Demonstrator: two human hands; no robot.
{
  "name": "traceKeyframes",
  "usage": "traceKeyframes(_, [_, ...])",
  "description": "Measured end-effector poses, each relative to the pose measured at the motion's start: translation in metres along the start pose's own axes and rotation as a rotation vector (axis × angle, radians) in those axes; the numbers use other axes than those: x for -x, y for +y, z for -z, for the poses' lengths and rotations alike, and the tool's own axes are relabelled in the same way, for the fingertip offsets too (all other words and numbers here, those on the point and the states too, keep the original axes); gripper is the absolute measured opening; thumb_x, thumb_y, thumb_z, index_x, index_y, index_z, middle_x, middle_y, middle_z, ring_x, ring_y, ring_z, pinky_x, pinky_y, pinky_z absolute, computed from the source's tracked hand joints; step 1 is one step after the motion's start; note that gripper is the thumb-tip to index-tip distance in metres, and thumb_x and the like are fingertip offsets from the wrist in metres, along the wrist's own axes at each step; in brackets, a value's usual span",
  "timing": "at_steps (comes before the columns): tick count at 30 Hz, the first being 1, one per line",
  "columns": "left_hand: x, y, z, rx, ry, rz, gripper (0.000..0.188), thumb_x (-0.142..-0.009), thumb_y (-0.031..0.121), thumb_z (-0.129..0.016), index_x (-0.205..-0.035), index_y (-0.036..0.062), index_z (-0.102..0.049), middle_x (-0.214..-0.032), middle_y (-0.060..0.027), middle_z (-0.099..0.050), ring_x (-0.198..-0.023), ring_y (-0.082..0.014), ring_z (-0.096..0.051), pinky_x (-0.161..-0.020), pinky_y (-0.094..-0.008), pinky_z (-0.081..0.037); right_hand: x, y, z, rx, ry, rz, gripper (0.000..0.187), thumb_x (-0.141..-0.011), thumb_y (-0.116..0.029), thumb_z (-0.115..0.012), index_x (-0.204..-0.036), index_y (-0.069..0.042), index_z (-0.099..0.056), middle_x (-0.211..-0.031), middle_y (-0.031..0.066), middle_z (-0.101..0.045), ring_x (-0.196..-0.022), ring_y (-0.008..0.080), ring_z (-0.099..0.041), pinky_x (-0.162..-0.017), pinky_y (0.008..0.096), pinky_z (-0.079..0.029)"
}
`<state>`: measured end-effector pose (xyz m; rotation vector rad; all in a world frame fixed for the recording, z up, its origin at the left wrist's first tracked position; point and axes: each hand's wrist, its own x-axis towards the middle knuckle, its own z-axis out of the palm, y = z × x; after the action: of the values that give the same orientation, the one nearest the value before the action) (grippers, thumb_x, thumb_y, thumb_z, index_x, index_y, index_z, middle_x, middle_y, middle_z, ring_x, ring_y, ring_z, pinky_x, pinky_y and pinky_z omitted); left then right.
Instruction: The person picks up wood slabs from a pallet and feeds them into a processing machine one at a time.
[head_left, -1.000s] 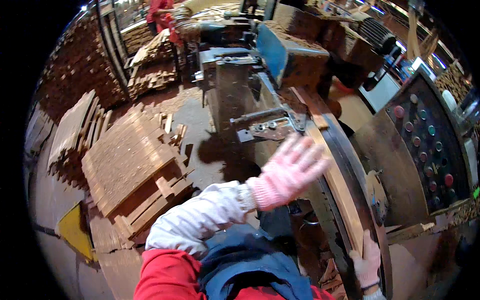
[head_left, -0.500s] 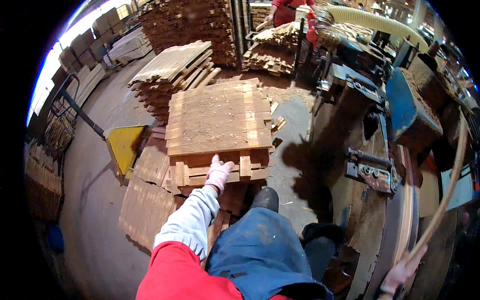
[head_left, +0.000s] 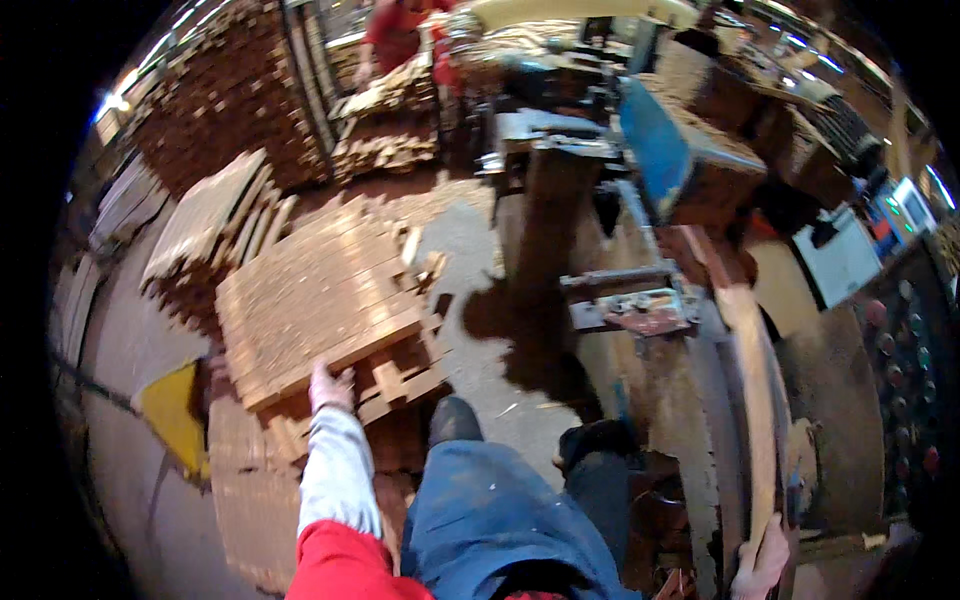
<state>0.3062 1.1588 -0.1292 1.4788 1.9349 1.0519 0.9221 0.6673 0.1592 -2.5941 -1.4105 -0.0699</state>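
My left hand (head_left: 332,388), in a pale glove, is at the near edge of a stack of wooden boards (head_left: 320,290). Its fingers look apart and touch the edge of the top layer. Wood shavings lie scattered over that layer, and crosswise pieces show beneath it. At the lower right, my right hand (head_left: 762,562) is closed around the near end of a long wooden strip (head_left: 752,400). The strip lies lengthwise along the machine bed (head_left: 690,440), its far end near a blue metal guard (head_left: 655,150).
A metal clamp assembly (head_left: 635,305) sits on the machine left of the strip. Further right is a panel of buttons (head_left: 905,380). A yellow pallet jack (head_left: 175,415) stands left of the stack. Behind are more board piles (head_left: 205,220) and a person in red (head_left: 395,35).
My view has turned right, so the stack appears further left. The strip in my right hand has come down from a raised slant onto the machine bed. My left hand stays at the stack's edge.
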Motion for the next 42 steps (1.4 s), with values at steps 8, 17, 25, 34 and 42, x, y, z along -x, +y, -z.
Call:
traceKeyframes(8, [0.022, 0.047, 0.017, 1.160, 0.415, 0.708, 0.046, -0.085, 0.033, -0.076, -0.124, 0.0131, -0.059, -0.125, -0.0067, -0.053, -0.109, -0.0222, -0.050, -0.077, -0.0395, -0.052, -0.041, -0.018, 0.021, 0.071, 0.196, 0.535, 0.045, -0.084, -0.002, -0.060, -0.130, 0.002, -0.062, -0.122, 0.0194, -0.064, -0.110, 0.0393, -0.059, -0.098, 0.0471, -0.045])
traceKeyframes(17, [0.087, 0.231, 0.039, 0.955, -0.051, 0.383, 0.032, -0.087, 0.033, -0.072, -0.105, 0.0070, -0.065, -0.089, -0.0072, -0.068, -0.072, -0.0187, -0.066, -0.051, -0.0309, -0.052, -0.218, -0.076, -0.026, -0.050, 0.277, 0.601, 0.037, -0.080, -0.002, -0.064, -0.117, -0.006, -0.065, -0.116, 0.0169, -0.065, -0.111, 0.0411, -0.057, -0.096, 0.0474, -0.045])
traceKeyframes(25, [0.181, 0.420, -0.062, 1.061, -0.703, 0.223, 0.036, -0.086, 0.031, -0.075, -0.106, 0.0033, -0.064, -0.091, -0.0084, -0.068, -0.072, -0.0190, -0.065, -0.062, -0.0337, -0.057, -0.146, -0.199, 0.041, -0.227, 0.098, 0.665, 0.072, -0.069, -0.029, -0.084, -0.132, -0.006, -0.059, -0.121, 0.0192, -0.066, -0.111, 0.0390, -0.062, -0.098, 0.0434, -0.050])
traceKeyframes(34, [0.220, 0.416, -0.140, 1.007, -1.162, 0.250, 0.050, -0.092, 0.017, -0.072, -0.134, 0.0061, -0.047, -0.094, -0.0056, -0.058, -0.067, -0.0089, -0.052, -0.049, -0.0246, -0.043, 0.052, -0.015, 0.039, 0.001, -0.084, 0.002, 0.067, -0.084, -0.018, -0.073, -0.145, -0.002, -0.050, -0.121, 0.0261, -0.064, -0.109, 0.0420, -0.062, -0.096, 0.0468, -0.048])
traceKeyframes(42, [0.101, 0.262, -0.089, 1.075, -0.526, 0.431, 0.005, -0.093, 0.016, -0.063, -0.090, 0.0158, -0.059, -0.080, -0.0007, -0.058, -0.066, -0.0151, -0.059, -0.063, -0.0343, -0.056, 0.030, 0.011, 0.008, 0.184, 0.251, 0.113, 0.062, -0.086, -0.017, -0.073, -0.142, 0.002, -0.052, -0.131, 0.0233, -0.062, -0.113, 0.0423, -0.061, -0.098, 0.0467, -0.048])
